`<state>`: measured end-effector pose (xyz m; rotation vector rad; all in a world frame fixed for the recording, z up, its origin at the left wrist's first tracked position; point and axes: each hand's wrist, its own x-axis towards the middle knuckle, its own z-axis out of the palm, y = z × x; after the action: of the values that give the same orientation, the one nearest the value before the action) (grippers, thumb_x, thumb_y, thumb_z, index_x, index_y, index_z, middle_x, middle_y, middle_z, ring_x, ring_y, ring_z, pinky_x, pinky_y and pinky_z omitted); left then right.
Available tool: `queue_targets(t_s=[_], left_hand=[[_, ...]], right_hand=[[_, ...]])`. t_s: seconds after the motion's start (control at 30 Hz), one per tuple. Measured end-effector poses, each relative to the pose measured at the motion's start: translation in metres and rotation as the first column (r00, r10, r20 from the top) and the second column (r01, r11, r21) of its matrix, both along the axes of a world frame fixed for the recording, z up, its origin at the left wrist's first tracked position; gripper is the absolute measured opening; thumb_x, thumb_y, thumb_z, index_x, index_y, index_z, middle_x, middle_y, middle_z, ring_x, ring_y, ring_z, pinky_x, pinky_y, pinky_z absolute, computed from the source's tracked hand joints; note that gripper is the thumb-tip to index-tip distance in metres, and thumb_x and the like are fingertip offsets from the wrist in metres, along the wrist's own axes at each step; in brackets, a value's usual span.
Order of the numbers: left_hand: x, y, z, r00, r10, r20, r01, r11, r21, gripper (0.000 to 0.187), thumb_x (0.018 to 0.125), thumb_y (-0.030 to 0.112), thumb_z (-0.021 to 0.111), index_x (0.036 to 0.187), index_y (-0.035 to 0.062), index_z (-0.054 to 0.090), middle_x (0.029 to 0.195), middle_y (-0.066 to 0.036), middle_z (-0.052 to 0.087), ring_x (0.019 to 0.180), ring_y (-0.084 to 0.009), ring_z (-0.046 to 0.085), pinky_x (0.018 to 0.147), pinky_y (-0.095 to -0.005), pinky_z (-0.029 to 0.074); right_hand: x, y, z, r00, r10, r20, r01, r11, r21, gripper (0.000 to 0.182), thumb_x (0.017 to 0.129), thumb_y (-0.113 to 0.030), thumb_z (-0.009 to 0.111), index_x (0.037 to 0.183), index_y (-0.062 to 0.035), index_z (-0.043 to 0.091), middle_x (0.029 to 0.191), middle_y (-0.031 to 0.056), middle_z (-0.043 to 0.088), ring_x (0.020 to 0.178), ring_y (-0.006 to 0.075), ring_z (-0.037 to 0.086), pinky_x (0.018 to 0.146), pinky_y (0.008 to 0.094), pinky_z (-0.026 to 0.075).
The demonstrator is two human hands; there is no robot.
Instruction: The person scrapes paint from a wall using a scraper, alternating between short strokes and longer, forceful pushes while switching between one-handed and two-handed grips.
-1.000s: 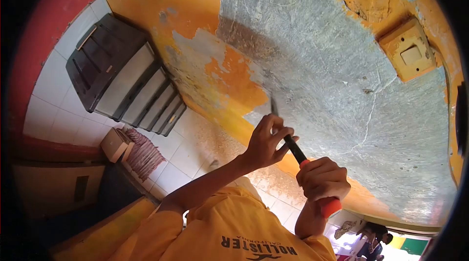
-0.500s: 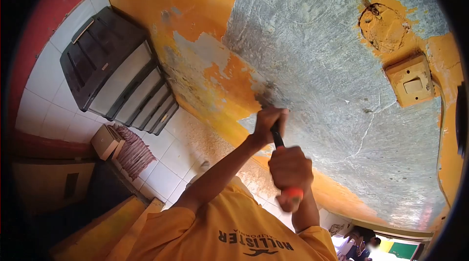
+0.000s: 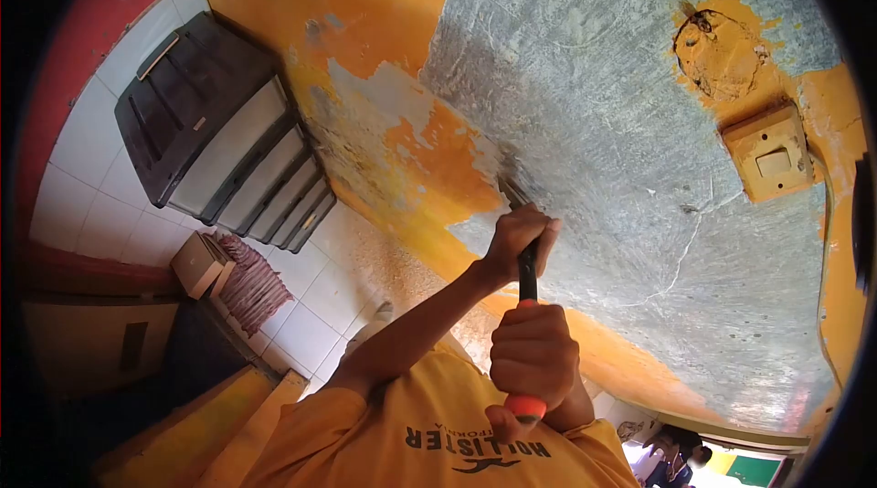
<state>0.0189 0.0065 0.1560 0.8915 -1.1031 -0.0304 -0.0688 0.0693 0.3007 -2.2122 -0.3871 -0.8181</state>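
A long scraper [image 3: 527, 280] with a black shaft and an orange-red grip lies between my hands, its tip against the wall at the edge of the orange paint. My left hand [image 3: 523, 239] is closed round the shaft close to the blade. Lower down, my right hand [image 3: 534, 355] wraps the grip, whose orange end shows below the fist. Around the blade, orange paint [image 3: 457, 164] with ragged edges meets the scraped grey wall [image 3: 594, 122]. The blade's edge is partly hard to make out.
A dark drawer unit [image 3: 228, 122] stands at the left by the wall. Near it are a cardboard box [image 3: 201, 264] and a ribbed reddish mat [image 3: 251, 287] on floor tiles. A light switch [image 3: 772, 159] is on the right wall. A person [image 3: 676, 456] is at the lower right.
Both hands and the scraper have shifted. My left hand and the blade moved a little right and down; my right hand moved slightly left, and the handle stands more upright.
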Motion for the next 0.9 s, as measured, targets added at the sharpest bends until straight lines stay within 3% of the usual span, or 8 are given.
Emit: queue_targets(t_s=[0.13, 0.3, 0.37, 0.47, 0.57, 0.6, 0.8, 0.9], left_hand=[[0.011, -0.002, -0.039, 0.996, 0.055, 0.063, -0.066, 0.982, 0.178, 0.036, 0.094, 0.001, 0.063, 0.063, 0.0053, 0.045, 0.057, -0.014, 0.047, 0.051, -0.0352, 0.049, 0.053, -0.0435, 0.04], [0.004, 0.007, -0.001, 0.995, -0.061, 0.075, 0.056, 0.996, 0.074, 0.03, 0.093, 0.0, 0.062, 0.066, 0.0047, 0.049, 0.059, -0.014, 0.051, 0.054, -0.035, 0.052, 0.057, -0.0436, 0.043], [0.003, -0.005, -0.024, 0.999, 0.023, 0.05, -0.023, 1.0, 0.01, 0.034, 0.094, 0.001, 0.062, 0.065, 0.0043, 0.046, 0.058, -0.014, 0.049, 0.053, -0.0353, 0.05, 0.054, -0.0444, 0.042], [0.008, 0.002, -0.048, 0.999, 0.011, 0.033, -0.017, 0.977, 0.21, 0.035, 0.095, 0.004, 0.064, 0.065, 0.004, 0.047, 0.058, -0.015, 0.049, 0.053, -0.036, 0.049, 0.054, -0.0439, 0.041], [-0.004, 0.006, -0.019, 1.0, -0.025, -0.003, 0.025, 0.998, 0.054, 0.036, 0.095, 0.003, 0.063, 0.064, 0.0035, 0.046, 0.059, -0.015, 0.049, 0.054, -0.0355, 0.049, 0.055, -0.0426, 0.041], [-0.002, 0.009, -0.003, 0.998, -0.045, 0.042, 0.044, 0.999, 0.028, 0.036, 0.095, 0.002, 0.062, 0.064, 0.0032, 0.044, 0.059, -0.015, 0.047, 0.055, -0.0349, 0.049, 0.056, -0.0417, 0.041], [-0.004, 0.006, -0.005, 0.995, -0.038, 0.097, 0.032, 0.998, 0.055, 0.039, 0.098, 0.005, 0.06, 0.062, 0.0031, 0.044, 0.055, -0.014, 0.044, 0.052, -0.034, 0.047, 0.055, -0.0423, 0.04], [-0.013, 0.011, -0.012, 0.999, -0.032, 0.042, 0.026, 0.991, 0.133, 0.04, 0.099, 0.007, 0.061, 0.062, 0.0023, 0.045, 0.056, -0.015, 0.045, 0.052, -0.0348, 0.048, 0.055, -0.0433, 0.039]], right_hand=[[-0.007, -0.028, -0.038, 1.0, 0.001, -0.01, 0.0, 0.994, 0.109, 0.042, 0.082, -0.035, 0.063, 0.056, -0.0097, 0.042, 0.053, 0.0033, 0.037, 0.042, 0.0243, 0.041, 0.042, 0.0362, 0.03], [-0.009, -0.008, -0.024, 1.0, -0.002, 0.02, 0.002, 1.0, -0.014, 0.043, 0.083, -0.036, 0.061, 0.055, -0.0098, 0.041, 0.053, 0.0037, 0.036, 0.042, 0.0244, 0.041, 0.042, 0.0365, 0.029], [-0.009, -0.017, -0.033, 1.0, -0.001, 0.025, 0.0, 0.999, 0.046, 0.039, 0.079, -0.032, 0.061, 0.055, -0.0101, 0.041, 0.053, 0.0038, 0.036, 0.042, 0.0249, 0.04, 0.042, 0.0366, 0.029], [-0.011, -0.026, -0.049, 1.0, -0.021, -0.013, 0.022, 0.995, 0.098, 0.033, 0.074, -0.027, 0.062, 0.056, -0.0106, 0.04, 0.052, 0.0039, 0.035, 0.042, 0.0254, 0.039, 0.043, 0.037, 0.027], [-0.009, -0.005, -0.023, 0.998, -0.017, -0.061, 0.012, 0.997, -0.075, 0.03, 0.071, -0.028, 0.062, 0.057, -0.0107, 0.042, 0.052, 0.003, 0.034, 0.043, 0.0236, 0.04, 0.042, 0.0353, 0.029], [-0.012, 0.003, -0.023, 0.999, -0.032, 0.008, 0.033, 0.996, -0.086, 0.031, 0.072, -0.031, 0.062, 0.057, -0.011, 0.043, 0.052, 0.0024, 0.035, 0.042, 0.022, 0.041, 0.042, 0.0337, 0.03], [-0.027, 0.001, -0.02, 0.998, -0.057, -0.008, 0.057, 0.998, -0.034, 0.03, 0.067, -0.028, 0.064, 0.056, -0.0101, 0.042, 0.052, 0.0027, 0.036, 0.042, 0.0223, 0.042, 0.044, 0.0336, 0.033], [-0.027, 0.008, -0.021, 0.98, -0.199, 0.016, 0.198, 0.979, 0.051, 0.027, 0.066, -0.023, 0.063, 0.056, -0.0089, 0.042, 0.052, 0.0039, 0.038, 0.043, 0.0243, 0.043, 0.046, 0.0358, 0.033]])
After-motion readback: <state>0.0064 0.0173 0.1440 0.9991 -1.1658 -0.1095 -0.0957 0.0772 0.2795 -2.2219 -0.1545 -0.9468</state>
